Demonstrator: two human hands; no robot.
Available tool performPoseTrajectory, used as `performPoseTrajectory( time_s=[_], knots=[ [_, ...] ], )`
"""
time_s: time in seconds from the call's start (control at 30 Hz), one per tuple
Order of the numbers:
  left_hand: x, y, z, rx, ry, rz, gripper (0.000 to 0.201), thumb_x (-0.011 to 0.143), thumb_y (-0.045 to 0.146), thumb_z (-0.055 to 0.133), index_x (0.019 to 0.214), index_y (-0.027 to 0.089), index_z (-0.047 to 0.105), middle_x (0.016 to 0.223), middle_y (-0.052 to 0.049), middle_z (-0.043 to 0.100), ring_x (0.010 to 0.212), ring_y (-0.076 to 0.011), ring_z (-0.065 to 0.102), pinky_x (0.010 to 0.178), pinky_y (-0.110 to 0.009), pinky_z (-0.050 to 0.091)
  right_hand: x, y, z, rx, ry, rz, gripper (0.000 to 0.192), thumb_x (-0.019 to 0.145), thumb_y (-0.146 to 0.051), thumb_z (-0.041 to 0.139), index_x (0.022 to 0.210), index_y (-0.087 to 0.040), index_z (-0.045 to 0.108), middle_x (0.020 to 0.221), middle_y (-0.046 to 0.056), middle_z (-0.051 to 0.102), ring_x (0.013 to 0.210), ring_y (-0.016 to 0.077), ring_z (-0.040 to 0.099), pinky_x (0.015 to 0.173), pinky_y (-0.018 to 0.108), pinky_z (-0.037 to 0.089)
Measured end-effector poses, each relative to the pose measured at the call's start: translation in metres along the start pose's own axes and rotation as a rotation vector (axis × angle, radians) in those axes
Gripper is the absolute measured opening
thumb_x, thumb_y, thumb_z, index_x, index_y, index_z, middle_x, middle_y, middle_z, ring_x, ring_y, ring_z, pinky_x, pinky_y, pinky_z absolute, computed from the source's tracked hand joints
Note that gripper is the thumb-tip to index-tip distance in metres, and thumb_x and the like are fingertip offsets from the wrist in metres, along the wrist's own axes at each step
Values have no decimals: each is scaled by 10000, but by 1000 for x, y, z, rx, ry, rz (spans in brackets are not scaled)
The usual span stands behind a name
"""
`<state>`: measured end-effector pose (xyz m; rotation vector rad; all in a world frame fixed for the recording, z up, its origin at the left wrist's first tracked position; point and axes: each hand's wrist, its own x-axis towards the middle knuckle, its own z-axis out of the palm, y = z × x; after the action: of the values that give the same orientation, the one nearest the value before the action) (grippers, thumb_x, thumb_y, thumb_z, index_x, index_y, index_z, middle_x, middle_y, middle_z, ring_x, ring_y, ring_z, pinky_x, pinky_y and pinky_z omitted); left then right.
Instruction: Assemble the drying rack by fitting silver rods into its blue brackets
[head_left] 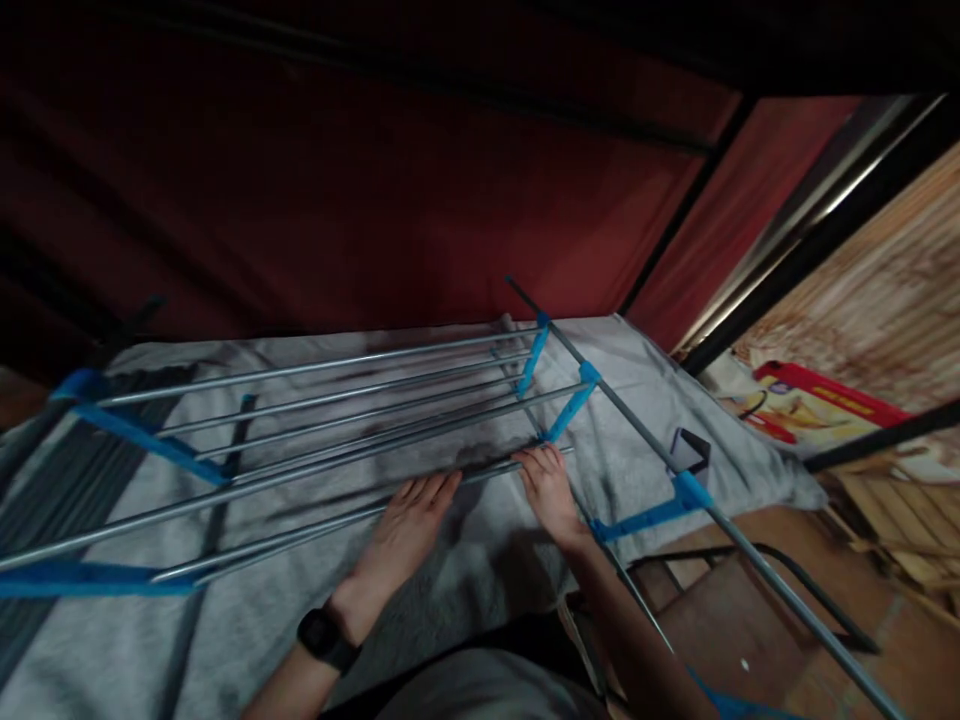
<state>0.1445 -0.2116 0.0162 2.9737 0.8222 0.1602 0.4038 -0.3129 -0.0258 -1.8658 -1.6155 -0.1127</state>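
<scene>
A grey cloth lies spread over a drying rack across the frame's middle. The left hand rests flat and released on it; the right hand, fingers extended, touches the rack's near rod. A black watch sits at lower centre.

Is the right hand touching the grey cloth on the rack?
Touching. In the head view the right hand lies flat on the grey cloth, fingertips at the near rail of the rack; no gap shows.
</scene>
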Motion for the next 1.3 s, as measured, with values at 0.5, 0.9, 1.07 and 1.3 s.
performPoseTrajectory(
  time_s=[0.5, 0.9, 1.07, 1.3],
  knots=[
    [58, 29, 4, 39, 121, 97, 576, 950, 2, 368, 1470, 160, 559, 1344, -131, 704, 1174, -240, 687, 1053, -422, 557, 21, -3, 14, 9, -40, 84, 379, 1013, -150, 456, 1278, -221, 717, 1258, 96, 726, 1238, 279, 619, 1249, 563, 347],
    [72, 38, 5, -113, 28, 91, 541, 946, -32, 346, 1405, 133, 580, 1349, -142, 696, 1243, -245, 674, 1095, -389, 530, 16, 0, 17, 26, -63, -2, 378, 1024, -141, 413, 1303, -168, 666, 1255, 115, 700, 1227, 316, 607, 1235, 573, 324],
    [68, 40, 5, -185, 19, 73, 509, 975, -15, 348, 1402, 139, 577, 1358, -121, 687, 1278, -224, 647, 1148, -355, 480, 5, 12, 22, 12, 50, -36, 391, 1039, -219, 410, 1377, -181, 602, 1365, 166, 616, 1321, 325, 526, 1184, 590, 372],
    [68, 37, 14, -181, 13, 109, 468, 1007, 27, 381, 1436, 123, 544, 1377, -142, 665, 1291, -228, 631, 1138, -368, 488, -9, 54, 8, 25, 355, 213, 413, 981, -399, 506, 1306, -151, 567, 1262, 198, 585, 1243, 358, 527, 1073, 582, 434]
  ],
)
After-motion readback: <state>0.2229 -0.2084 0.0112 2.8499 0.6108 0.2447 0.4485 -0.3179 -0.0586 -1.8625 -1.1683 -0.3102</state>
